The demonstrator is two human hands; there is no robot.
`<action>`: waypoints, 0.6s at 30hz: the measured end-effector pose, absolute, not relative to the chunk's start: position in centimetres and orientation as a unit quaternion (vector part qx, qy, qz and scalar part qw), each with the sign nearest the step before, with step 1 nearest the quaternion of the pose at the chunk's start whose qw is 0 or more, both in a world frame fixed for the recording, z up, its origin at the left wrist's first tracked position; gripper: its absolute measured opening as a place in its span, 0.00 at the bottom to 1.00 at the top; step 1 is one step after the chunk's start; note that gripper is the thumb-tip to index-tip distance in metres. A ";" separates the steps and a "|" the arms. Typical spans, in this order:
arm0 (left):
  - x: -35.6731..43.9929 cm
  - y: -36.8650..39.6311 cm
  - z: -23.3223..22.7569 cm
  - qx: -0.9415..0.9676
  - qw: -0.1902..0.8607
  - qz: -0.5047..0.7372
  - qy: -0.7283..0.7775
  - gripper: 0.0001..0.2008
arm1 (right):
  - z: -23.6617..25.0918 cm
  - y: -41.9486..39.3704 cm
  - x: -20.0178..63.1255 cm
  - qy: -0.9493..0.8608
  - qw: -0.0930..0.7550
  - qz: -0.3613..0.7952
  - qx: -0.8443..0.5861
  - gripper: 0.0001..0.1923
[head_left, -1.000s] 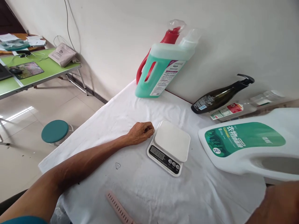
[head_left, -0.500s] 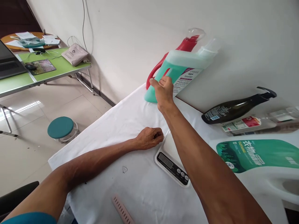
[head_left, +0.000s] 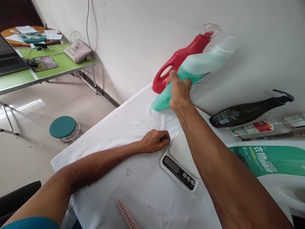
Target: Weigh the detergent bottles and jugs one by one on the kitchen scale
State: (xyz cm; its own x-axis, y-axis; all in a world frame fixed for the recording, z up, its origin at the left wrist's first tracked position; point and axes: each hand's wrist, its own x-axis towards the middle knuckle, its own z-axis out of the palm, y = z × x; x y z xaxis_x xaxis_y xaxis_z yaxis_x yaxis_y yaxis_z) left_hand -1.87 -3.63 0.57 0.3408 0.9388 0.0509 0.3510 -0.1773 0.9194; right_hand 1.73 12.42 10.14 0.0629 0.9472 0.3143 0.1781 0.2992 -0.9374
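Two hands were at work over the white cloth (head_left: 133, 108); the right hand (head_left: 179, 92), reaching toward the upper middle of the frame, had its fingers wrapped around the handle side of the teal detergent jug (head_left: 197, 68), which stood tilted off its base, its clear cap leaning toward the wall at upper right and its lower corner seemingly on the cloth; the left hand (head_left: 156, 141), at frame centre, lay curled in a loose fist on the cloth, holding nothing, its knuckles just beside the corner of the kitchen scale (head_left: 179, 160); a red jug (head_left: 181, 58) stood just behind the teal one, close enough that the two seemed to touch; a dark pump bottle (head_left: 247, 109) leaned at the right edge, and a white jug with a green label (head_left: 269, 157) lay on its side in the lower right. The teal jug looked nearly full, so it would likely feel heavy and its liquid would slosh toward the low end as it tipped; the plastic wall seemed stiff yet smooth, perhaps slippery if any soap had run down it; the moulded handle appeared the surest place to grip, with the base as a second support should the weight drag at the wrist; the clear cap looked too thin to bear any load.
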 end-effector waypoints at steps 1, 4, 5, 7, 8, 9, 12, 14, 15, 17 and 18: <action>-1.9 -3.6 0.6 0.692 0.437 0.332 0.469 0.06 | 10.4 11.5 2.2 -0.582 0.558 0.353 -0.474 0.18; -1.9 -3.7 0.7 0.693 0.434 0.332 0.471 0.05 | 11.1 9.1 3.9 -0.528 0.614 0.354 -0.468 0.19; -1.9 -3.7 0.7 0.692 0.435 0.334 0.469 0.05 | 11.2 8.6 4.6 -0.507 0.635 0.350 -0.466 0.17; -2.0 -3.8 0.8 0.689 0.442 0.339 0.462 0.05 | 11.6 7.8 6.2 -0.459 0.676 0.339 -0.467 0.15; -2.0 -3.8 0.8 0.687 0.446 0.342 0.460 0.05 | 11.7 7.6 6.9 -0.437 0.691 0.332 -0.469 0.15; -2.0 -3.8 0.8 0.686 0.449 0.344 0.459 0.05 | 11.9 7.5 7.6 -0.422 0.701 0.327 -0.472 0.16; -2.0 -3.8 0.9 0.685 0.451 0.340 0.461 0.05 | 12.4 7.5 9.0 -0.383 0.717 0.330 -0.480 0.20; -1.9 -3.8 1.0 0.686 0.449 0.336 0.464 0.05 | 12.8 7.6 9.3 -0.358 0.717 0.349 -0.486 0.21; -1.9 -3.8 1.0 0.686 0.449 0.335 0.464 0.04 | 13.0 7.7 9.3 -0.345 0.717 0.358 -0.489 0.21; -1.9 -3.7 1.0 0.685 0.449 0.332 0.467 0.04 | 13.4 7.8 9.3 -0.323 0.718 0.362 -0.499 0.23; -1.9 -3.7 1.0 0.685 0.451 0.330 0.467 0.04 | 13.6 7.8 9.3 -0.318 0.719 0.360 -0.502 0.26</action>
